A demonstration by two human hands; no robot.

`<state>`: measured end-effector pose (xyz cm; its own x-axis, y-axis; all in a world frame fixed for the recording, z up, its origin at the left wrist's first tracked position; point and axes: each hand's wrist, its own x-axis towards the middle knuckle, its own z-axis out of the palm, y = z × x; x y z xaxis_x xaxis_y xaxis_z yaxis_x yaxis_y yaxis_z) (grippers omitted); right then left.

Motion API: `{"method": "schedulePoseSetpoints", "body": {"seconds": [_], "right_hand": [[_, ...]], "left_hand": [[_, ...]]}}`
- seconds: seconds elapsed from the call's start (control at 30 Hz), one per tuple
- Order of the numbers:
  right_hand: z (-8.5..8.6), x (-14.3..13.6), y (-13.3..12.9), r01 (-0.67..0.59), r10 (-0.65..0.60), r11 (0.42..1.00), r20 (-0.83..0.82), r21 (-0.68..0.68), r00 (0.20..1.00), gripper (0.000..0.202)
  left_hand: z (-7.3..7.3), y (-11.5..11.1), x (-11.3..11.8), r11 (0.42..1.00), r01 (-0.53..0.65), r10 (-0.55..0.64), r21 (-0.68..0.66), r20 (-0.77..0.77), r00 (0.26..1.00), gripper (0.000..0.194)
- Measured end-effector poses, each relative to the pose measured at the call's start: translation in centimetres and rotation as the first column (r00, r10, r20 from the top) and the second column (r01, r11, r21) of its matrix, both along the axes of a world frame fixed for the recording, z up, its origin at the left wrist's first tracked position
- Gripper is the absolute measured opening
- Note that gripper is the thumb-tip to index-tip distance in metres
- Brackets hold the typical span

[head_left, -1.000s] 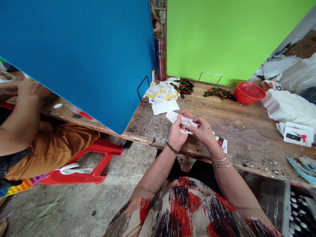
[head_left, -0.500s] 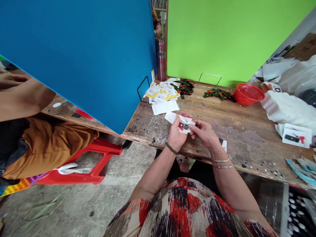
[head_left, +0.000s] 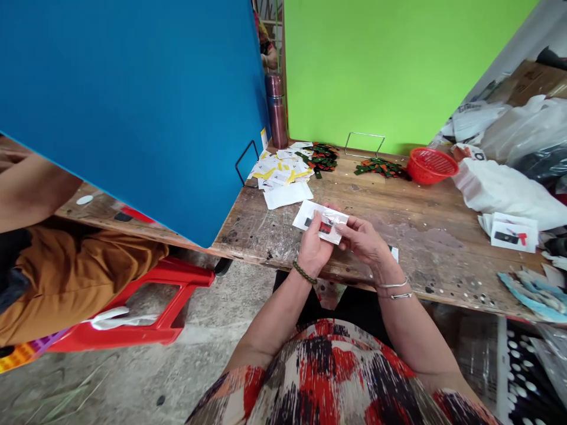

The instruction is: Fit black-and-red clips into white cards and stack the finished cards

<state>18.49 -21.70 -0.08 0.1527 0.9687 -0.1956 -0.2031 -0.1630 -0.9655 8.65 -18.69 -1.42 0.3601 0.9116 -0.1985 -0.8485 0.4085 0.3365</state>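
Observation:
Both hands hold a small white packet (head_left: 303, 215) over the front edge of the wooden table. It has a black and red picture or content and a shiny, clear-looking surface. My left hand (head_left: 315, 247) grips it from the left, thumb on top and fingers beneath. With thumb and fingers closed, my right hand (head_left: 364, 239) pinches the packet's right end. Partly hidden behind my right wrist lies another white card (head_left: 394, 254). Just beyond the hands is a white paper stack or packet (head_left: 289, 195), beside a pile of white and yellow printed papers (head_left: 283, 168).
Dark green and orange small pieces (head_left: 322, 158) lie in piles near a red plastic basket (head_left: 432, 166). A maroon flask (head_left: 277, 115) stands between blue (head_left: 133, 106) and green (head_left: 398, 71) panels. Printed cards (head_left: 514, 233) and white bags (head_left: 509, 189) are at right. Another person sits left.
The packet has turned in my hands and lies flatter, with more of its face showing. My view has swung slightly right, so the table things appear farther left.

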Motion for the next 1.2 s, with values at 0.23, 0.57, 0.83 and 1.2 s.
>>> {"method": "schedulePoseSetpoints", "body": {"seconds": [0.23,0.57,0.83,1.2], "right_hand": [[-0.6,1.5,0.0,0.2,-0.2,0.98,0.029,-0.005,0.979,0.042],[0.0,3.4,-0.9,0.156,-0.159,0.985,0.036,0.066,0.987,0.039],[0.0,4.3,-2.5,0.155,-0.154,0.987,-0.005,0.042,0.988,0.047],[0.9,4.8,-4.2,0.228,-0.252,0.962,0.166,0.152,0.953,0.032]], "left_hand": [[0.0,-0.5,-0.3,1.0,-0.022,0.023,0.009,-0.141,0.99,0.015],[-0.4,-1.0,-1.1,0.995,0.062,-0.03,0.083,-0.343,0.939,0.032],[-0.2,-2.0,-0.3,0.991,0.0,0.064,0.137,-0.463,0.884,0.041],[-0.3,-1.9,0.6,0.978,0.051,0.063,0.2,-0.523,0.85,0.041]]}}
